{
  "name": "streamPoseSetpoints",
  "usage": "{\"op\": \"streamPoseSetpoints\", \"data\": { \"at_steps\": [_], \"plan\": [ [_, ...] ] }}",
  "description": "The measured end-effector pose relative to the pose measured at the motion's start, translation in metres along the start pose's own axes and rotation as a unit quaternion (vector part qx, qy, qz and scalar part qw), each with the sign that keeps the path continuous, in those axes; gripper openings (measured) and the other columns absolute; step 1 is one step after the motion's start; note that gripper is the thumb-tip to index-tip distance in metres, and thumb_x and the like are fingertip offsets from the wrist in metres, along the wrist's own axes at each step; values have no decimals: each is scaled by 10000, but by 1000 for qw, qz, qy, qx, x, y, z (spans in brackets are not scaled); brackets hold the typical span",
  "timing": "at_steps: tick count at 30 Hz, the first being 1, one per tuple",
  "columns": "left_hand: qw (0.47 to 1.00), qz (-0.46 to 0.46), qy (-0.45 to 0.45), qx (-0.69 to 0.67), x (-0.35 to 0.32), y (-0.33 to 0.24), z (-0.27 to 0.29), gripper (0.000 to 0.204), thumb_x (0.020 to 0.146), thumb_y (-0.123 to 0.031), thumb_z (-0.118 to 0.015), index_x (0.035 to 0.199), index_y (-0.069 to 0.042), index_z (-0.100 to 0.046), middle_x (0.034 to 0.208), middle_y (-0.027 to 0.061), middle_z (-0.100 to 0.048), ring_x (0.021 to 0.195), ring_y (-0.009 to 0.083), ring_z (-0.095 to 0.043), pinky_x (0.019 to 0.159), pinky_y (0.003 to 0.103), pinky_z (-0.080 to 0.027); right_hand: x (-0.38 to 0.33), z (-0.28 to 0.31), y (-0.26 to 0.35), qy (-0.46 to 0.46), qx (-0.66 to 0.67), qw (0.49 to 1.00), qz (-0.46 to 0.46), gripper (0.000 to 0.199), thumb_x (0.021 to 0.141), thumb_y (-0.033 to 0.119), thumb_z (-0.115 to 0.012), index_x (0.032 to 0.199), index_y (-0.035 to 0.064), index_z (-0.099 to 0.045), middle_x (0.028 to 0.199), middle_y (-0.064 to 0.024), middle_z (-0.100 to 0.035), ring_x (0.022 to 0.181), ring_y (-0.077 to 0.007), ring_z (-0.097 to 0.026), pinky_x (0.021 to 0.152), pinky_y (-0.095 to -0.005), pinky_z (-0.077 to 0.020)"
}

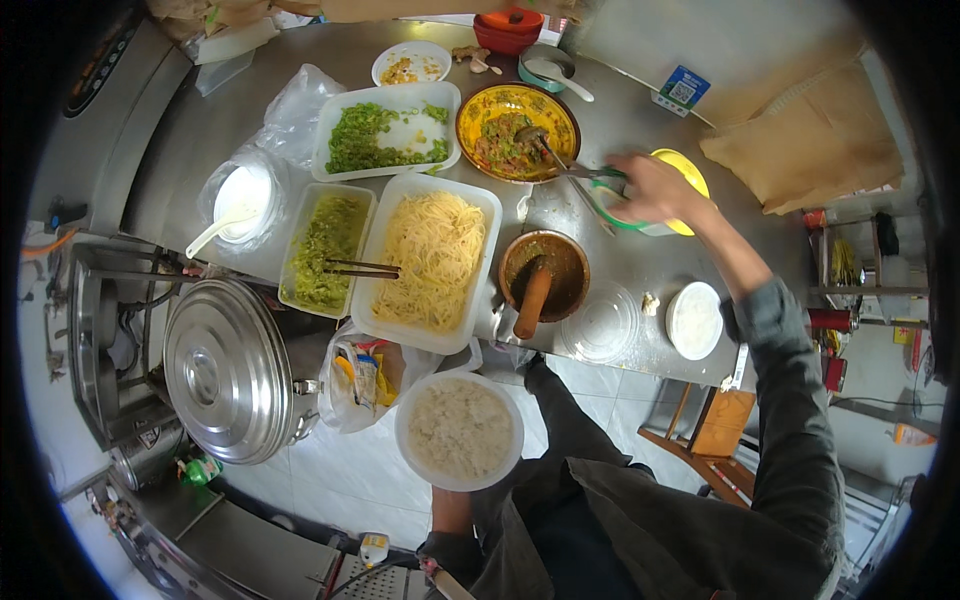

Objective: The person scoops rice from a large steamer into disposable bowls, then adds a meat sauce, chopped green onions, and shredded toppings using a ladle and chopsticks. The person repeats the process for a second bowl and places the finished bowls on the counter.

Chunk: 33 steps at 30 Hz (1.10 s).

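Note:
A white bowl of cooked rice point(459, 429) rests on my left hand point(453, 507) in front of my body. Only the wrist below the rim shows; the fingers are hidden under the bowl. My right hand point(655, 190) reaches over the right side of the steel table, closed at the dark end of a thin metal utensil point(590, 172) whose kind I cannot make out. Below that hand stand a green-rimmed container point(607, 208) and a yellow-rimmed bowl point(690, 172). To its left, a yellow patterned bowl point(487, 100) holds a chopped mixture and a metal spoon point(530, 134).
Tubs of shredded yellow strips point(430, 260), green pickles point(325, 245) and chopped greens point(362, 135) stand left of a wooden mortar point(575, 300) with its pestle point(535, 300). A large lidded steel pot point(225, 370) is at left. A wooden chair point(718, 430) stands below the table's right edge.

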<state>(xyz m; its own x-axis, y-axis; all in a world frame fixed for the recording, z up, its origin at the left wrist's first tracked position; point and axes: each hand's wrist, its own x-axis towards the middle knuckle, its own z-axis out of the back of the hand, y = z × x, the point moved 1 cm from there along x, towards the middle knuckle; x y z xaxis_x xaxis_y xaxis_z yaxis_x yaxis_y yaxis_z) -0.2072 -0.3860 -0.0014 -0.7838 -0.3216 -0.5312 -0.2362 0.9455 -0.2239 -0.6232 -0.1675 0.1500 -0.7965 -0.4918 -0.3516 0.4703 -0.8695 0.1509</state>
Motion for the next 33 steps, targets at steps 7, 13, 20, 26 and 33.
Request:
{"op": "streamPoseSetpoints", "data": {
  "at_steps": [7, 13, 20, 26, 33],
  "plan": [
    [1000, -13, -4, 12, 0, -3, -8, 722, 997, -613, -354, 1520, -116, -383, 1550, 144, -411, 1411, 375, -405, 1151, 567, -356, 140, -11, 21, 203, -133, 970, 4, 673, 679, 522, -793, 1066, -24, -727, 1105, -185, -718, 1031, -337, -677, 882, -424, -534],
    [999, -21, -6, 25, 4, -3, -14, 730, 994, -621, -358, 1521, -117, -382, 1552, 142, -409, 1414, 374, -402, 1155, 568, -350, 171, -23, -1, 188, -119, 974, 43, 526, 762, 420, -749, 1034, -30, -726, 1077, -214, -709, 1015, -340, -681, 845, -424, -544],
    [999, -25, -5, 44, 14, -2, -26, 739, 990, -630, -363, 1522, -117, -380, 1554, 140, -407, 1417, 374, -398, 1160, 568, -343, 111, -28, 4, 38, -126, 986, 100, 314, 826, 244, -677, 994, -22, -687, 989, -236, -703, 925, -394, -689, 779, -468, -560],
    [997, -15, 20, 76, 39, -4, -50, 747, 987, -638, -367, 1523, -118, -379, 1556, 138, -405, 1420, 373, -394, 1164, 569, -337, -79, -44, -12, -121, 60, 989, -63, 427, 813, 266, -685, 1121, -24, -627, 897, -235, -689, 876, -424, -672, 802, -496, -538],
    [983, -12, 52, 173, 84, -12, -105, 756, 984, -647, -371, 1524, -118, -377, 1559, 136, -402, 1423, 372, -391, 1168, 569, -330, -84, -172, -72, -61, 109, 963, -240, 614, 808, 161, -704, 1358, -24, -503, 1127, -243, -657, 1040, -415, -645, 897, -500, -512]
  ]
}}
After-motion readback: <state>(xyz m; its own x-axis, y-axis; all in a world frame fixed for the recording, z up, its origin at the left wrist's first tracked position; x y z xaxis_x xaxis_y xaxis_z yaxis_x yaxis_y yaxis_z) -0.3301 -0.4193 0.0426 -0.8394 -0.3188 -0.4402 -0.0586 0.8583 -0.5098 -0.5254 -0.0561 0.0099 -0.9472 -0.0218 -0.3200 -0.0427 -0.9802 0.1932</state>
